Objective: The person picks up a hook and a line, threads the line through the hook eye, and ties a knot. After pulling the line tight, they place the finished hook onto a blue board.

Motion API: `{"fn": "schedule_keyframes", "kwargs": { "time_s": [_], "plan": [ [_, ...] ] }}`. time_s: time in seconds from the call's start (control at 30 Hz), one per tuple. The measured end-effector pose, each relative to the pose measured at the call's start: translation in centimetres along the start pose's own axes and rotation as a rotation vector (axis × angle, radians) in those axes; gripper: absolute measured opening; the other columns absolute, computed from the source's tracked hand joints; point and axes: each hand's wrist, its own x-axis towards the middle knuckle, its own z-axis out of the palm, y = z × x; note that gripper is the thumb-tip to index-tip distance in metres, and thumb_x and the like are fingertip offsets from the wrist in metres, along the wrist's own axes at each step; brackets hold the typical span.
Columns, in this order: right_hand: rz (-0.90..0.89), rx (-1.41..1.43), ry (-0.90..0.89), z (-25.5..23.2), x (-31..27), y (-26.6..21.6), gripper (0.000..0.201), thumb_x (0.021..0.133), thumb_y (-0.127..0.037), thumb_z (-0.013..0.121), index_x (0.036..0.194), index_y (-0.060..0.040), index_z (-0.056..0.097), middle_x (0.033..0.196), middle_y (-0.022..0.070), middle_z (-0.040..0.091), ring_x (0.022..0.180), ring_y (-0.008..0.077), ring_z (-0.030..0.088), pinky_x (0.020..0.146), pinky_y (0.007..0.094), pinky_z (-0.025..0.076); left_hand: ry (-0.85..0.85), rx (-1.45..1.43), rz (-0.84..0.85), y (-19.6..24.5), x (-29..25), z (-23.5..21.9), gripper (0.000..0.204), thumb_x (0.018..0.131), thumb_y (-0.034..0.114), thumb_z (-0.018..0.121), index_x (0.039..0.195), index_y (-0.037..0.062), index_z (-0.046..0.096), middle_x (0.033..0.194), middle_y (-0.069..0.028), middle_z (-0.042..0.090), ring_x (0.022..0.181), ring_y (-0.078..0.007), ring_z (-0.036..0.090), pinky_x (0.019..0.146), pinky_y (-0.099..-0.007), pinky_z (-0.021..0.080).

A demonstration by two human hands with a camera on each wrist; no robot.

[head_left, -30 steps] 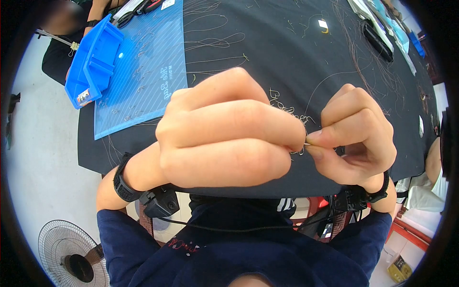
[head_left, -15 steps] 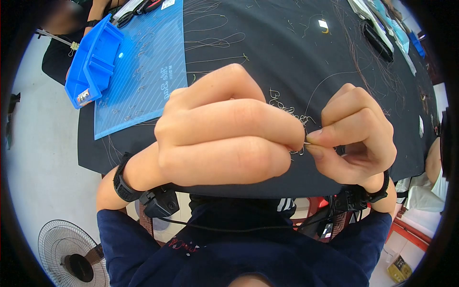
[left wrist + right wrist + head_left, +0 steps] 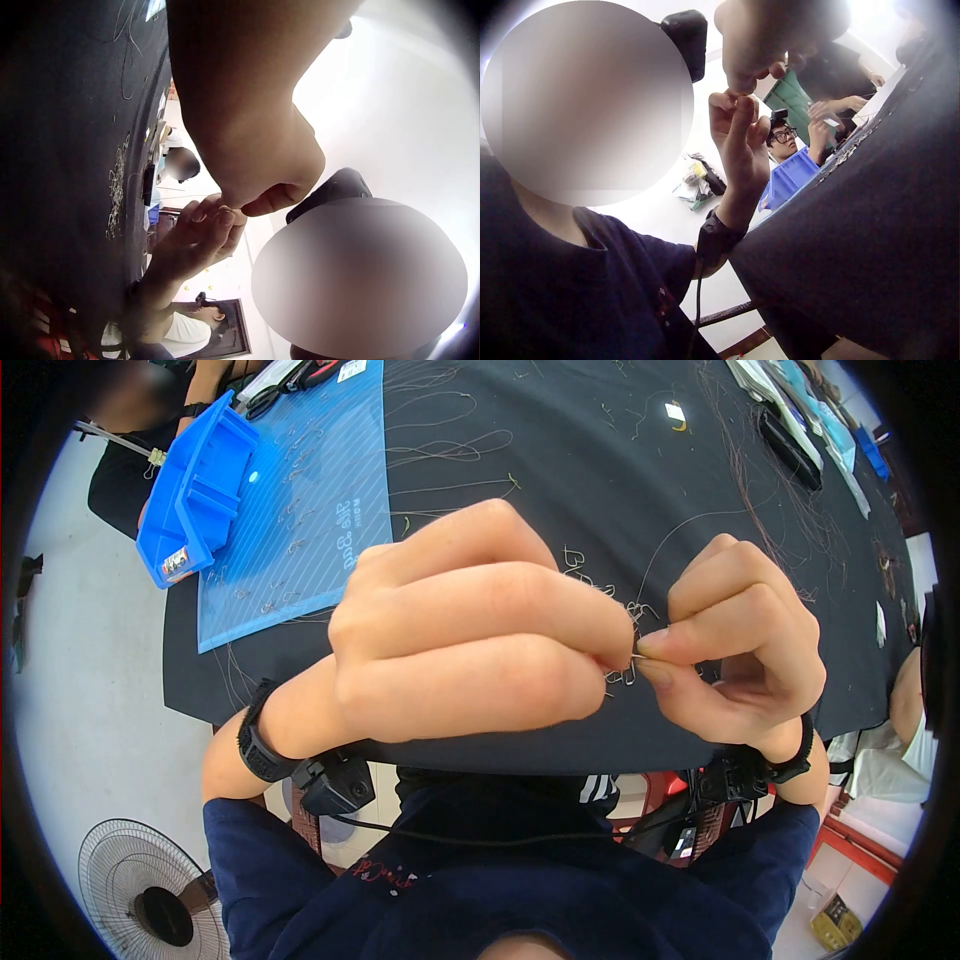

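Only a sliver of the thin pale piece (image 3: 637, 656) shows in the head view, too small for its full shape to be made out. It lies in the narrow gap between the two hands, at the left edge of the right hand (image 3: 745, 640), whose thumb and forefinger pinch it. The left hand (image 3: 480, 630) is curled, pinching at the piece's left end; its own knuckles hide its thumb from above. Both hands partly cover the scattered metal hooks (image 3: 573, 561) on the dark tablecloth (image 3: 570, 460) beyond. In both wrist views the piece is indistinct.
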Motion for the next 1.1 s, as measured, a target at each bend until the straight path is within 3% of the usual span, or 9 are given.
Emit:
{"fn": "schedule_keyframes", "kwargs": {
  "time_s": [0.1,0.27,0.37,0.47,0.57,0.63,0.87,1.0,1.1],
  "plan": [
    [0.002,-0.024,0.008,0.0,0.0,0.2,0.019,0.065,0.004,0.07,0.082,0.0003,0.063,0.074,0.0082,0.056,0.06,0.0128,0.048,0.052,0.0234,0.036,-0.024,-0.054,-0.044,-1.0,-0.4,0.1,0.025,0.068,0.002,0.076,0.086,0.0078,0.06,0.094,-0.0091,0.067,0.072,-0.0174,0.056,0.056,-0.0226,0.042],
    [0.116,-0.087,0.002,-0.3,0.2,-0.1,0.016,0.068,0.006,0.068,0.081,0.0009,0.062,0.075,0.0082,0.056,0.058,0.0107,0.047,0.051,0.0205,0.035,-0.01,-0.066,-0.405,-0.2,0.3,1.0,0.026,0.071,0.005,0.078,0.093,0.0034,0.064,0.091,-0.0071,0.066,0.077,-0.0115,0.059,0.055,-0.0194,0.042],
    [0.193,-0.064,-0.021,-0.2,0.1,-0.1,0.012,0.074,0.006,0.065,0.083,0.0012,0.06,0.081,0.0079,0.054,0.064,0.0102,0.049,0.053,0.02,0.036,-0.05,-0.071,-0.432,-0.9,-0.1,0.9,0.017,0.075,0.001,0.073,0.09,0.0036,0.066,0.089,-0.0042,0.066,0.075,-0.0083,0.059,0.053,-0.0182,0.042],
    [0.383,-0.008,0.066,0.1,0.1,0.3,0.007,0.082,0.004,0.059,0.086,0.0008,0.056,0.087,0.0067,0.051,0.073,0.0095,0.05,0.057,0.02,0.038,-0.03,-0.015,-0.538,-1.3,-0.2,1.3,0.009,0.08,0.002,0.068,0.089,0.0045,0.067,0.087,-0.0013,0.066,0.073,-0.0071,0.059,0.053,-0.0184,0.042],
    [0.435,0.025,0.234,-0.2,-0.1,1.6,0.005,0.088,-0.004,0.057,0.091,-0.0018,0.054,0.085,0.0012,0.051,0.07,0.0051,0.049,0.054,0.0172,0.038,-0.07,0.121,-0.688,-2.1,-0.3,1.4,0.011,0.082,0.005,0.066,0.092,0.0084,0.068,0.092,0.0004,0.066,0.078,-0.0084,0.058,0.056,-0.0201,0.044],
    [0.514,0.026,0.269,-0.8,-0.1,1.9,0.007,0.093,-0.01,0.048,0.091,-0.0036,0.049,0.086,0.0021,0.047,0.068,0.0054,0.045,0.05,0.0172,0.033,-0.089,0.218,-0.57,-3.3,-1.0,1.4,0.014,0.081,0.005,0.066,0.093,0.0107,0.069,0.093,0.0007,0.065,0.081,-0.0109,0.057,0.058,-0.0216,0.045],
    [0.614,0.146,0.404,-1.7,-0.5,3.3,0.012,0.092,-0.019,0.043,0.09,-0.0078,0.045,0.087,0.0031,0.047,0.07,0.0069,0.047,0.049,0.0188,0.035,-0.297,0.414,-0.283,-3.0,-0.7,1.1,0.026,0.074,0.005,0.068,0.097,0.0164,0.071,0.097,0.0007,0.063,0.086,-0.0181,0.057,0.066,-0.0283,0.051],
    [0.677,0.131,0.312,-1.4,-0.2,3.2,0.011,0.093,-0.017,0.041,0.089,-0.0069,0.045,0.082,0.0033,0.047,0.062,0.0059,0.044,0.049,0.0185,0.034,-0.389,0.451,-0.269,-3.1,-1.3,1.4,0.031,0.069,0.006,0.069,0.098,0.0185,0.071,0.1,0.0013,0.062,0.088,-0.018,0.057,0.071,-0.0291,0.052],
    [0.644,0.073,0.283,-0.9,-0.4,3.6,0.004,0.091,-0.01,0.046,0.089,-0.0066,0.046,0.081,0.0026,0.048,0.06,0.0044,0.042,0.048,0.0182,0.034,-0.325,0.382,-0.314,-3.0,-1.1,1.3,0.021,0.071,0.008,0.07,0.091,0.0141,0.068,0.093,0.0011,0.063,0.087,-0.0186,0.057,0.07,-0.0295,0.051]
  ]
}}
